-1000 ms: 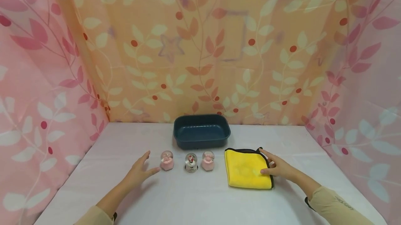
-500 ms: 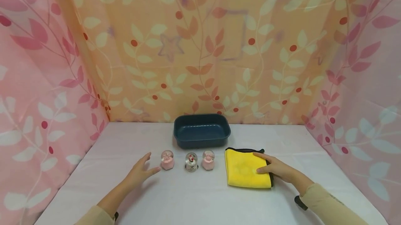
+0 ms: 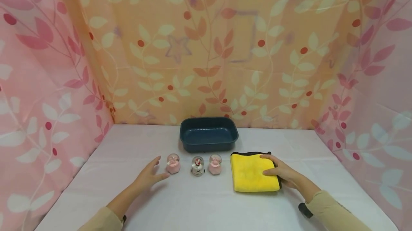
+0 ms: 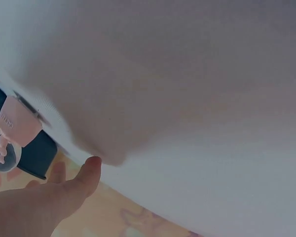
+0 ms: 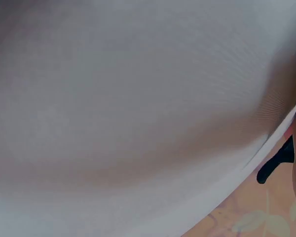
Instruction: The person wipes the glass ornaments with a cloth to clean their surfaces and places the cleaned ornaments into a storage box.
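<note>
Three small snow globes stand in a row in the head view: a pink one (image 3: pixel 173 163) at left, a white one with a red figure (image 3: pixel 197 166) in the middle, another pink one (image 3: pixel 215 164) at right. My left hand (image 3: pixel 146 177) is just left of the row, thumb and fingers spread, holding nothing; its thumb (image 4: pixel 91 173) shows in the left wrist view. My right hand (image 3: pixel 284 172) rests on the right side of a folded yellow cloth (image 3: pixel 252 173) with black trim, index finger and thumb lying on top. Its other fingers are partly hidden.
A dark blue rectangular basin (image 3: pixel 209 145) stands behind the globes. White cloth covers the table (image 3: pixel 193 209). Patterned curtains hang at the back (image 3: pixel 206 45) and along both sides.
My right hand has shifted left from the cloth's edge further onto its top. The left hand stays beside the globes. The head view shifts slightly.
</note>
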Demonstrator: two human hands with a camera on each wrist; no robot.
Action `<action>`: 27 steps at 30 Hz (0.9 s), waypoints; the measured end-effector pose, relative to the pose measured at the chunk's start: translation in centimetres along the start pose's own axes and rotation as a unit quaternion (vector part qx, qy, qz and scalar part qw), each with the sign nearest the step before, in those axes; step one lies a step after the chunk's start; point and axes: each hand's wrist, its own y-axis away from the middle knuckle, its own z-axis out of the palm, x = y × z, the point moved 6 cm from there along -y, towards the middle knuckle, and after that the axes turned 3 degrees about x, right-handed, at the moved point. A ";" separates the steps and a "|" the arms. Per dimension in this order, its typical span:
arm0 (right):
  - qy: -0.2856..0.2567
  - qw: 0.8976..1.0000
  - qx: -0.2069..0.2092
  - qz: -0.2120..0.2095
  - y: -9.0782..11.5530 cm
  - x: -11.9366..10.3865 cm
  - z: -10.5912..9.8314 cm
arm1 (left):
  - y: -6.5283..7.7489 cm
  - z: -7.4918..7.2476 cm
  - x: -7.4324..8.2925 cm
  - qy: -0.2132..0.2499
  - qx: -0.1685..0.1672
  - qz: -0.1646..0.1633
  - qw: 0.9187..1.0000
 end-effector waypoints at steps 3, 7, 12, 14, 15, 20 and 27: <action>-0.012 1.000 -0.004 -0.002 0.2 -0.5 0.2 | -0.2 0.2 0.0 0.001 0.000 -0.005 1.000; -0.030 1.000 -0.005 -0.009 0.4 -1.2 0.3 | -0.5 0.4 0.1 -0.004 0.000 -0.005 1.000; -0.056 0.998 -0.002 -0.019 0.7 -2.1 0.2 | -1.0 0.6 0.4 -0.005 0.004 -0.005 1.000; -0.067 0.998 -0.005 -0.022 0.9 -2.4 0.1 | -1.2 0.7 0.5 -0.010 0.008 -0.005 1.000; -0.071 0.997 -0.007 -0.024 0.9 -2.6 0.1 | -1.3 0.8 0.5 -0.010 0.009 -0.007 1.000; -0.088 0.995 -0.019 -0.043 1.3 -3.7 0.0 | -1.8 1.1 0.5 -0.034 0.019 -0.017 0.999; -0.122 0.991 -0.016 -0.055 1.8 -4.6 -0.5 | -2.7 1.4 0.3 -0.064 0.031 -0.032 0.997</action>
